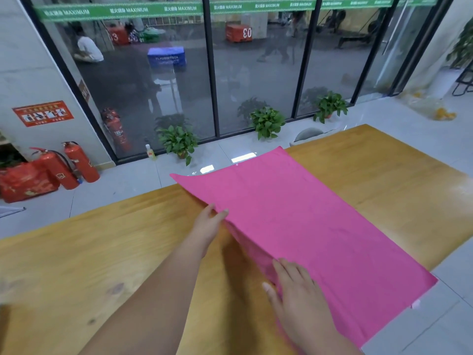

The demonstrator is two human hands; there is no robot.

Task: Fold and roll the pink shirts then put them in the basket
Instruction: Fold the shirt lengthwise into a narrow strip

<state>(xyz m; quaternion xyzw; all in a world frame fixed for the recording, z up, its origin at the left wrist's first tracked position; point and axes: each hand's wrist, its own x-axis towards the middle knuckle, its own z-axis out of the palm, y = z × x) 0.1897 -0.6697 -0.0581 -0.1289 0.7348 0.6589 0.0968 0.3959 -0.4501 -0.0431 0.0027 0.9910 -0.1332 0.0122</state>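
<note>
A pink shirt (pixel 302 221) lies spread across the wooden table (pixel 102 252), folded into a long band that overhangs the far and near right edges. My left hand (pixel 208 224) pinches the shirt's left fold edge, thumb on top and fingers tucked under the cloth. My right hand (pixel 297 295) grips the same edge nearer to me, with fingers lying on the pink fabric and thumb at the fold. The edge between both hands is lifted slightly off the table. No basket is in view.
The table's far edge and right corner drop off to a tiled floor (pixel 448 316). A grey chair back (pixel 307 134) stands beyond the far edge. Potted plants (pixel 267 121) and fire extinguishers (pixel 76 162) line the glass wall.
</note>
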